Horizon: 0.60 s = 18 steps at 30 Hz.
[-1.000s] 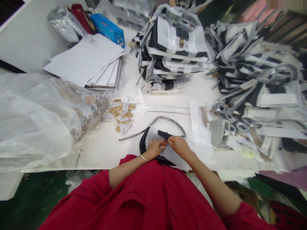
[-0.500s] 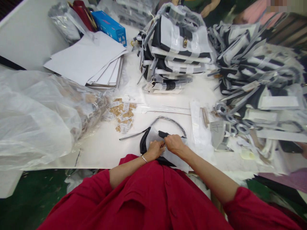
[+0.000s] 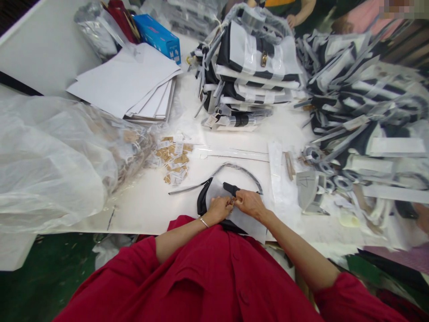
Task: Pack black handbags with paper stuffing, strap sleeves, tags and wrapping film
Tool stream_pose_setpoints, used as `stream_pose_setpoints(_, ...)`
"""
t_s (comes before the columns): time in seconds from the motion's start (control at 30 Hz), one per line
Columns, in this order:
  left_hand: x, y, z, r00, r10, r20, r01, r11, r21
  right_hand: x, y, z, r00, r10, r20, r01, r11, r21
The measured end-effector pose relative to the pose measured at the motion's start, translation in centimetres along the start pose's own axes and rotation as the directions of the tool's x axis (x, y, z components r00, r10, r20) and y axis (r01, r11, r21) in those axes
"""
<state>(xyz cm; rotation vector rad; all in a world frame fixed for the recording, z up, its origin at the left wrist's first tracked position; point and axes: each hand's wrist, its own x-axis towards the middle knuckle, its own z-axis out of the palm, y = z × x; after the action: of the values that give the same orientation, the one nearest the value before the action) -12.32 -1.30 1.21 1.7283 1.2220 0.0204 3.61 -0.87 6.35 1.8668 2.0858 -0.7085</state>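
Note:
A black handbag (image 3: 202,200) lies at the table's near edge, its front covered by a white sheet (image 3: 214,190). From its middle sticks up a short black strap (image 3: 230,188). My right hand (image 3: 250,204) is closed at the lower end of this strap, thumb and fingers pinched. Close against it, my left hand (image 3: 219,209) is closed too, its fingertips meeting the right ones over the bag's front. Something small and shiny shows between the fingertips, too hidden to name. The bag's wrapped shoulder strap (image 3: 246,171) curves out behind it.
Brown and white tags (image 3: 174,161) lie left of the bag, by a large plastic bag (image 3: 50,165). Wrapped handbags (image 3: 258,58) are stacked behind, with more heaped at right (image 3: 365,98). A grey tape dispenser (image 3: 310,192) stands on the right. Another person's hand (image 3: 293,20) is across the table.
The view has shifted slightly. My hands stay at the same part of the bag, with the fingertips slightly changed in position. The other person's arm across the table has moved.

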Motion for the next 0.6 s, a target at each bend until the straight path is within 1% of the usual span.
stream_pose_setpoints(0.07,0.0,0.0,-0.1,1.0,-0.01,0.009,0.011,1.0,-0.022,-0.5,0.6,0.4,0.998,0.036,-0.045,-0.03,0.993,0.111)
stream_pose_setpoints(0.13,0.0,0.0,-0.3,1.0,-0.019,0.023,0.02,0.999,-0.042,-0.8,1.2,0.9,0.991,0.087,-0.097,-0.061,0.967,0.246)
stream_pose_setpoints(0.17,0.0,0.1,-0.4,0.999,-0.021,0.03,0.023,0.999,-0.045,-1.0,1.4,1.1,0.986,0.124,-0.115,-0.079,0.94,0.332)
stream_pose_setpoints(0.2,0.0,0.1,-0.5,0.999,-0.023,0.04,0.026,0.998,-0.051,-1.1,1.6,1.3,0.979,0.172,-0.109,-0.109,0.894,0.435)
stream_pose_setpoints(0.23,0.1,0.1,-0.6,0.998,-0.03,0.054,0.035,0.996,-0.077,-1.2,1.7,1.6,0.971,0.229,-0.072,-0.153,0.823,0.547)
stream_pose_setpoints(0.27,0.1,0.1,-0.8,0.997,-0.041,0.07,0.049,0.991,-0.121,-1.3,1.7,1.8,0.96,0.28,0.0,-0.21,0.724,0.657)
stream_pose_setpoints(0.3,0.2,0.1,-0.8,0.995,-0.052,0.089,0.067,0.983,-0.174,-1.4,1.6,2.0,0.945,0.313,0.094,-0.274,0.603,0.749)
stream_pose_setpoints(0.37,0.4,-0.1,-0.9,0.989,-0.063,0.13,0.098,0.954,-0.283,-1.7,1.3,2.5,0.912,0.306,0.275,-0.377,0.357,0.854)
stream_pose_setpoints(0.4,0.5,-0.2,-0.9,0.987,-0.061,0.148,0.107,0.94,-0.325,-1.8,1.1,2.7,0.904,0.274,0.327,-0.397,0.256,0.882)
stream_pose_setpoints(0.43,0.6,-0.3,-0.9,0.985,-0.053,0.163,0.109,0.929,-0.354,-2.1,0.8,2.9,0.905,0.24,0.352,-0.395,0.169,0.903)
stream_pose_setpoints(0.5,0.8,-0.5,-1.0,0.981,-0.033,0.189,0.108,0.908,-0.405,-2.4,0.5,3.2,0.917,0.18,0.356,-0.366,0.024,0.93)
stream_pose_setpoints(0.57,0.9,-0.6,-1.1,0.978,-0.012,0.209,0.108,0.884,-0.454,-2.6,0.3,3.4,0.929,0.139,0.343,-0.335,-0.078,0.939)
stream_pose_setpoints(0.6,0.9,-0.6,-1.2,0.976,-0.003,0.216,0.108,0.872,-0.478,-2.6,0.2,3.5,0.931,0.134,0.341,-0.328,-0.107,0.938)
